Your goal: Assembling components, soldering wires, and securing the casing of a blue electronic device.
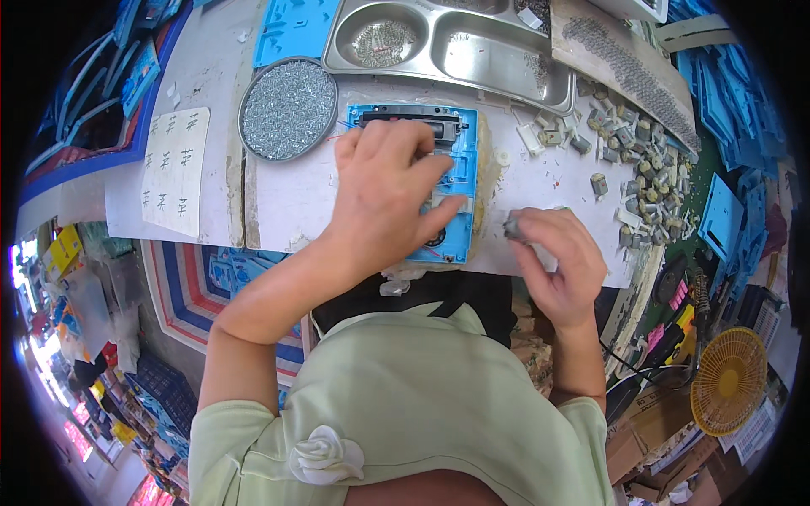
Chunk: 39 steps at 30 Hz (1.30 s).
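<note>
A shallow blue plastic casing (460, 240) lies at the table's near edge, with a long black part (443, 131) along its far end. Across it reaches my left hand (384, 181), thumb and fingers apart over the inside. Some of its fingertips are hidden behind the hand. To the right of the casing, my right hand (561, 257) pinches a small grey motor (512, 226) between thumb and fingers, just above the tabletop. A heap of similar small motors (650, 181) spreads over the right part of the table.
A round dish of small silvery screws (288, 110) stands left of the casing. Behind is a steel compartment tray (498, 55) with small metal parts. A board with rows of small parts (629, 63) lies far right. Blue panels (730, 110) are stacked beyond; a yellow basket-like grille (728, 381) sits lower right.
</note>
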Tool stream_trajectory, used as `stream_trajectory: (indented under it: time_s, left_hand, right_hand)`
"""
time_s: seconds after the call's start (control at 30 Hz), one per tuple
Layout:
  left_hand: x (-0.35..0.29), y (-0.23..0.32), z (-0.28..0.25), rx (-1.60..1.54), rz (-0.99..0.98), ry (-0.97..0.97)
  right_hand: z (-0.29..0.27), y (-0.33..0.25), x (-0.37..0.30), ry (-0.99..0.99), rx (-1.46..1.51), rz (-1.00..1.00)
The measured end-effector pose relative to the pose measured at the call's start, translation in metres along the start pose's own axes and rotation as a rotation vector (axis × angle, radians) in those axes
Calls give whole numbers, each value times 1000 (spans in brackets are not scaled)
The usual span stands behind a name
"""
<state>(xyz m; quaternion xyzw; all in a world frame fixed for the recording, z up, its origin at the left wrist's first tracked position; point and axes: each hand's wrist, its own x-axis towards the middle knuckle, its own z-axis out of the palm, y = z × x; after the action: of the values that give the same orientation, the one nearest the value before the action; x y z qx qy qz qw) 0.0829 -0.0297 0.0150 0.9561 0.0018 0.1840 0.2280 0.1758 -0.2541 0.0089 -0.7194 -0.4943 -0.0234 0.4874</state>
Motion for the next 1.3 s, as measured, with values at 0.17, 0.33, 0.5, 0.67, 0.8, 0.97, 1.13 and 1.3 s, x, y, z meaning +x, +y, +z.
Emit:
stream_trajectory:
  time_s: [0.17,0.33,0.5,0.67,0.8,0.97,1.13,1.3]
  left_hand:
    - [-16,-11,2,-23,167,-25]
    - [-50,-21,0,-55,106,-64]
    - [-34,-29,-25,-155,-21,91]
    - [-22,-56,-22,160,-101,82]
    - [-35,-51,-11,73,-2,181]
    - [-42,-49,-9,7,97,209]
    - [-42,-50,-10,-20,92,205]
    - [-42,-52,-11,-27,67,243]
  right_hand:
    - [4,0,-9,73,34,332]
    - [29,13,32,-96,-183,157]
    - [42,20,45,-171,-273,148]
    - [42,15,52,-230,-339,164]
    - [42,11,56,-277,-369,179]
    - [38,10,64,-305,-398,159]
    - [48,1,78,-208,-369,-25]
    - [86,3,97,-256,-332,-189]
